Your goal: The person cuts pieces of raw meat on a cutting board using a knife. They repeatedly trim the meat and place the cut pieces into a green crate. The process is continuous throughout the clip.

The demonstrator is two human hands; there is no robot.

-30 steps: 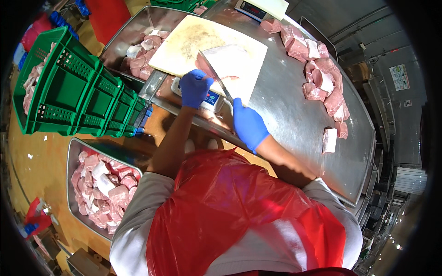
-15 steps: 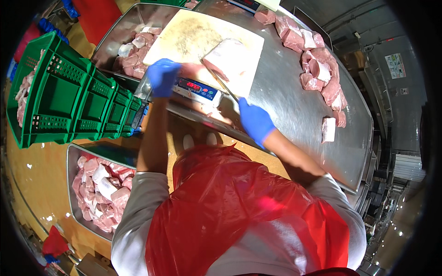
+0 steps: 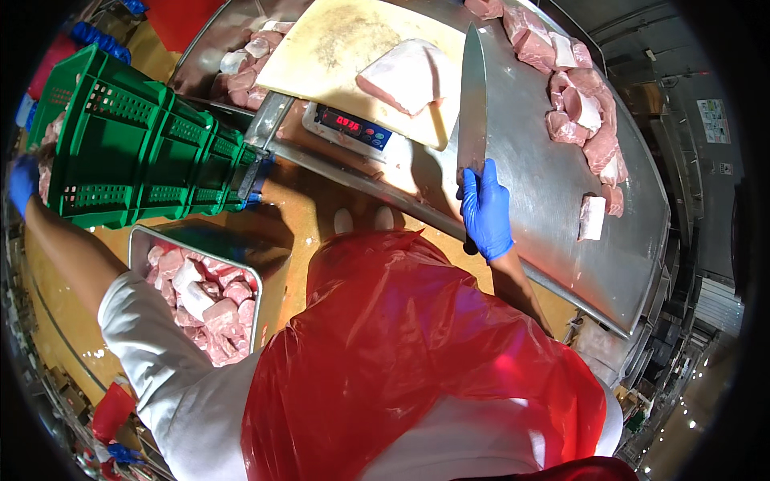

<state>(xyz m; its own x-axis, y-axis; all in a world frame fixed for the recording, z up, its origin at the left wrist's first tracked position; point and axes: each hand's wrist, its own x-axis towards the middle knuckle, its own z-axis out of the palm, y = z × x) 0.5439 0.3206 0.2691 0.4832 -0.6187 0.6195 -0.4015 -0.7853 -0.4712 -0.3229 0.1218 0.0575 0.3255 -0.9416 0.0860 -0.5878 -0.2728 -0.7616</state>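
My blue-gloved right hand (image 3: 484, 210) grips a large knife (image 3: 473, 100), held with its blade pointing away from me beside the cutting board (image 3: 321, 40). A pale piece of meat (image 3: 401, 74) lies on that board, which rests by a digital scale (image 3: 345, 128) with a lit display. Far to the left, my blue-gloved left hand (image 3: 24, 183) is at the outer end of the stacked green crates (image 3: 120, 144), against meat (image 3: 50, 152) there; its fingertips are too obscured to tell what, if anything, they hold.
Several meat chunks (image 3: 581, 108) lie along the right of the steel table (image 3: 545, 224). A steel bin of meat (image 3: 245, 72) stands behind the crates, another (image 3: 257, 321) low at my left on the orange floor (image 3: 72, 297). Red and blue clothing of other people shows at left edges.
My left hand has moved from the board far left to the crates. The knife has come away from the meat, rightward, and now points forward. The scale's display has come into view.
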